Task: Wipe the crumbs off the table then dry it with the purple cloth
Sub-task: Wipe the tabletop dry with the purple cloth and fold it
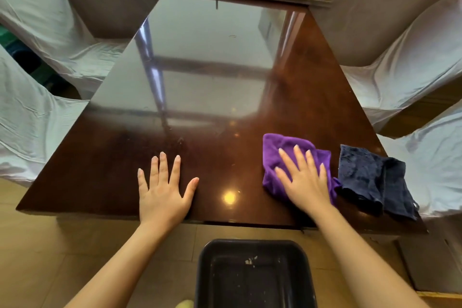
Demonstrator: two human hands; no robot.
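Note:
The purple cloth (276,155) lies crumpled on the glossy dark brown table (212,77), near its front right. My right hand (303,180) presses flat on top of the cloth, fingers spread, palm down. My left hand (163,191) rests flat on the bare tabletop near the front edge, fingers apart, holding nothing. A few faint specks show on the surface just beyond my left fingertips. A dark blue cloth (370,177) lies folded at the table's front right corner, right beside the purple one.
A black tray (207,272) with a few crumbs in it sits below the table's front edge, on the tiled floor side. Chairs in white covers (50,40) stand on both sides. A window sill runs along the far edge.

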